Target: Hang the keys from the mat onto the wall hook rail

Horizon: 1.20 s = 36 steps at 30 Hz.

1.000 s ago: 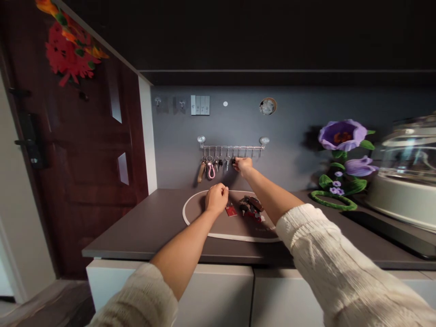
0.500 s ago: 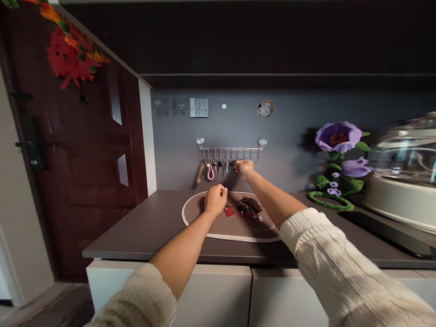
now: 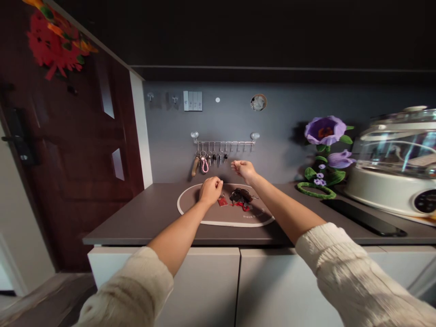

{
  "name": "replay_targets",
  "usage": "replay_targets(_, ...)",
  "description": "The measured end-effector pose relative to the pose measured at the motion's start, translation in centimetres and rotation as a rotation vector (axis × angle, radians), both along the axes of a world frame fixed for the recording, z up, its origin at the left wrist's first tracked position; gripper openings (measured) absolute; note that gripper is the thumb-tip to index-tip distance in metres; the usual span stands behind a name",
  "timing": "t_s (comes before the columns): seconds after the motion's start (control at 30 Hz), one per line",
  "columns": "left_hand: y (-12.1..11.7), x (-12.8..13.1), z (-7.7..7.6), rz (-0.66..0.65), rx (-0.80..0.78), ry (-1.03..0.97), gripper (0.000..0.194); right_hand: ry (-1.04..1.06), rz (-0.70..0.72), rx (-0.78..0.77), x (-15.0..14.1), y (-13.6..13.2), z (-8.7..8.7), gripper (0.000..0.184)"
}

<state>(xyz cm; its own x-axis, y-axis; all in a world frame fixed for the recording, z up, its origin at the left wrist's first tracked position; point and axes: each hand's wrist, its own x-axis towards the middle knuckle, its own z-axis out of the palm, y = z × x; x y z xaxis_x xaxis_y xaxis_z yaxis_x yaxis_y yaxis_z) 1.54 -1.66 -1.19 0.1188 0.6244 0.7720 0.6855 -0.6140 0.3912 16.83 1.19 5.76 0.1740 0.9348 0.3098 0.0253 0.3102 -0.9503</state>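
My right hand [image 3: 243, 169] is raised in front of the wall, just below and right of the last hanging key [image 3: 225, 157]. Its fingers point left, slightly apart, with nothing visible in them. A clear hook rail [image 3: 225, 142] carries several keys, one with a brown fob [image 3: 195, 166] and one with a pink loop [image 3: 204, 164]. Over the mat [image 3: 190, 217] my left hand [image 3: 210, 190] is closed; what it holds, if anything, is hidden. Beside it a red tag [image 3: 222, 200] shows. A dark pile of keys and fobs [image 3: 241, 196] lies to its right.
On the right of the counter [image 3: 136, 213] stand a purple plush flower [image 3: 325, 132] and a white appliance with a clear lid [image 3: 384, 181]. A black phone-like slab [image 3: 364, 217] lies in front. A dark cabinet hangs overhead, and a red door [image 3: 78, 181] is at left.
My right hand has let go of the rightmost hanging key and drawn away from it, fingers loosening. My left hand stays closed over the mat. The camera view has shifted slightly.
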Motion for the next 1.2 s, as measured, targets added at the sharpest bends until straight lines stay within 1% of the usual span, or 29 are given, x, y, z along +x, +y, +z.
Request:
replay_targets(0.17, -0.1, 0.0, 0.0, -0.011, 0.012, 0.042, 0.019, -0.092, 0.048, 0.021, 0.9, -1.9, -1.8, 0.012)
replay_targets(0.3, -0.2, 0.1, 0.0, -0.024, 0.021, 0.067, 0.018, -0.156, 0.055, 0.04, 1.8, -3.0, -3.3, 0.01)
replay_targets(0.4, -0.4, 0.1, 0.0, -0.03, 0.026, 0.086, 0.018, -0.225, 0.081, 0.073, 2.5, -3.6, -4.3, 0.016)
replay_targets(0.47, -0.6, 0.1, 0.1, -0.031, 0.036, 0.109, 0.017, -0.287, 0.13, 0.095, 3.0, -4.0, -4.9, 0.021)
replay_targets(0.57, -0.9, 0.2, 0.1, -0.037, 0.056, 0.153, 0.017, -0.413, 0.232, 0.113, 3.9, -4.7, -5.3, 0.027)
replay_targets(0.67, -1.3, 0.4, 0.2, -0.051, 0.077, 0.196, 0.017, -0.552, 0.308, 0.13, 4.8, -5.2, -5.5, 0.029)
replay_targets(0.73, -1.4, 0.6, 0.2, -0.055, 0.09, 0.228, 0.018, -0.637, 0.338, 0.145, 5.4, -5.4, -5.5, 0.027)
replay_targets(0.83, -1.6, 0.7, 0.1, -0.04, 0.093, 0.261, 0.019, -0.783, 0.367, 0.202, 6.2, -5.3, -5.5, 0.018)
replay_targets(0.9, -1.6, 0.8, 0.1, -0.021, 0.088, 0.272, 0.02, -0.909, 0.366, 0.277, 6.5, -5.2, -5.5, 0.014)
replay_targets(1.03, -1.9, 0.7, 0.0, 0.008, 0.079, 0.3, 0.021, -1.131, 0.323, 0.44, 6.4, -4.9, -5.6, 0.018)
replay_targets(1.1, -2.1, 0.7, 0.1, 0.008, 0.078, 0.318, 0.021, -1.209, 0.271, 0.469, 6.2, -4.8, -5.8, 0.019)
replay_targets(1.2, -2.4, 0.6, 0.1, 0.007, 0.075, 0.339, 0.02, -1.265, 0.196, 0.476, 6.0, -4.6, -6.0, 0.018)
